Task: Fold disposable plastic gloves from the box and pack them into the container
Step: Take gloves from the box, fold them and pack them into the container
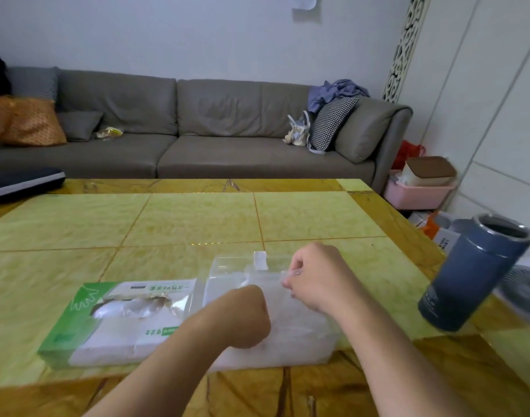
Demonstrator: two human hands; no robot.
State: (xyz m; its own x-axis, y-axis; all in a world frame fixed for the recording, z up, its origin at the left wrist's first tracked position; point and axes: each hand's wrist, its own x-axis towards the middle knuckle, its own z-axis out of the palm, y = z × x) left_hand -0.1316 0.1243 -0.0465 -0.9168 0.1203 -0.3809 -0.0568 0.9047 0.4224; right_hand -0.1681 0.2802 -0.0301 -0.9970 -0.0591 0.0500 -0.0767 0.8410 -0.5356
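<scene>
The green-and-white glove box [113,320] lies at 8 o'clock on the table [197,218], touching the clear container [302,335] at 6 o'clock; the right hand [317,278] pinches a thin clear glove [257,276] over the container; the left hand [242,317] is curled knuckles-down there, its grip hidden; a blue tumbler [471,275] stands at 3 o'clock

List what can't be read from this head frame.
- Left hand: fingers hidden behind its own knuckles; grip unclear.
- Clear container: contents behind both hands; glove count unreadable.
- Right hand pinches clear film; edges blurred.
- Glove box: print too small.
</scene>
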